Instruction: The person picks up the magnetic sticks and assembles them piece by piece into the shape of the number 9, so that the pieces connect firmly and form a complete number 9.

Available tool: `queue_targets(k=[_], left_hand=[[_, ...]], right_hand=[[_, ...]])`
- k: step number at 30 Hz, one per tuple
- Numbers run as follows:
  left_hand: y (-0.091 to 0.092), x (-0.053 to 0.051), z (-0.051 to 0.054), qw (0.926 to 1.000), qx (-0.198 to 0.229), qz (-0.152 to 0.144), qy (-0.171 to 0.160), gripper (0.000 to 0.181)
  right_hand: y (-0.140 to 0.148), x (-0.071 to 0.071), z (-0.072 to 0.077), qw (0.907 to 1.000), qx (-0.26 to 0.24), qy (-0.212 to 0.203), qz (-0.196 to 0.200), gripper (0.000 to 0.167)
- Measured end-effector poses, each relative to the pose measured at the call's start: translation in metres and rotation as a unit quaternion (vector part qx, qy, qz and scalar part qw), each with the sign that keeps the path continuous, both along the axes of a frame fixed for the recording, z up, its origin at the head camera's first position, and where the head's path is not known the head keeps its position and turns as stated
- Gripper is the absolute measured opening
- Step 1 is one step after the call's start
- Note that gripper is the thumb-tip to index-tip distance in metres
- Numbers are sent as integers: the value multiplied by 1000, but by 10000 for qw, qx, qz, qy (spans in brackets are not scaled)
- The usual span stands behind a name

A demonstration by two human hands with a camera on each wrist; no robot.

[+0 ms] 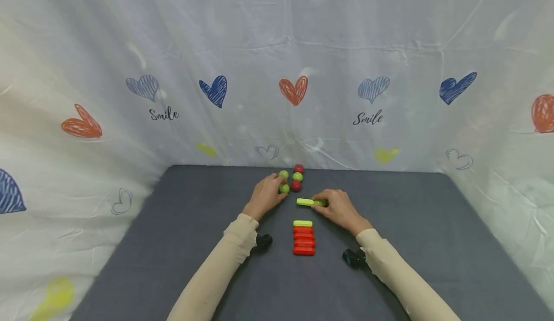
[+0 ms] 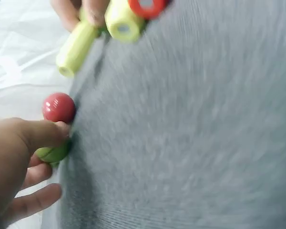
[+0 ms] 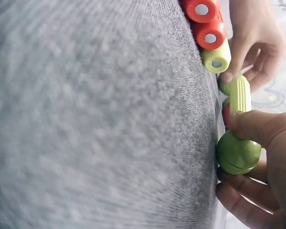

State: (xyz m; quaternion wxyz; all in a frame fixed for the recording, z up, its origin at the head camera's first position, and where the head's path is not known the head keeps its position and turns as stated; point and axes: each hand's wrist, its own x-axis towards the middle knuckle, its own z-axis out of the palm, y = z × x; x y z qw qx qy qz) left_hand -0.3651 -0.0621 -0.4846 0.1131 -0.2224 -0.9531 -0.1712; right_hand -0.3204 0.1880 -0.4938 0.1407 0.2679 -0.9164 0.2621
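My left hand (image 1: 267,193) pinches a green ball (image 1: 283,188) between thumb and fingers; the thumb lies over it in the left wrist view. Beside it are another green ball (image 1: 283,173) and a short row with a red ball (image 1: 296,186), a green ball (image 1: 297,176) and a farther red ball (image 1: 298,168). To the right, my right hand (image 1: 339,209) holds a green ball (image 3: 238,151) with a yellow ribbed rod (image 3: 240,93) against it. The thumb presses where rod and ball meet, and the fingers curl below the ball. The rod's other end points left.
Nearer to me, several red rods (image 1: 304,243) lie side by side with one yellow rod (image 1: 302,223) at their far end. Grey discs show in the rod ends. The dark grey table (image 1: 195,200) ends at a white curtain (image 1: 246,133) printed with hearts.
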Motion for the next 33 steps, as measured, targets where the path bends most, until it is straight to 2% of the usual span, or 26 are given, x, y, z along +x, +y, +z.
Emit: queue_targets(k=[3, 7, 9, 12, 20, 29, 33], left_hand=[[-4, 7, -1, 9963, 639, -238, -521, 29], [-9, 17, -4, 9810, 1446, -638, -1127, 25], [-10, 21, -6, 9745, 1688, -758, -1267, 25], [-11, 26, -7, 9682, 1915, -783, -1409, 26], [-11, 33, -12, 9602, 2180, -753, -1576, 27], [-10, 37, -19, 9507, 2655, -630, -1473, 27], [-9, 35, -20, 9513, 2716, -604, -1326, 27]], right_hand=[[-1, 0, 1, 9999, 89, -89, 19, 20], [-1, -1, 4, 9994, 175, -300, -9, 20], [-2, -2, 6, 9990, 195, -412, 0, 20], [-2, -2, 8, 9983, 255, -519, 62, 19], [-4, -3, 7, 9978, 262, -578, 173, 18], [-2, -6, 8, 9977, 43, -655, 165, 16], [-1, -5, 11, 9972, -101, -735, 96, 16]])
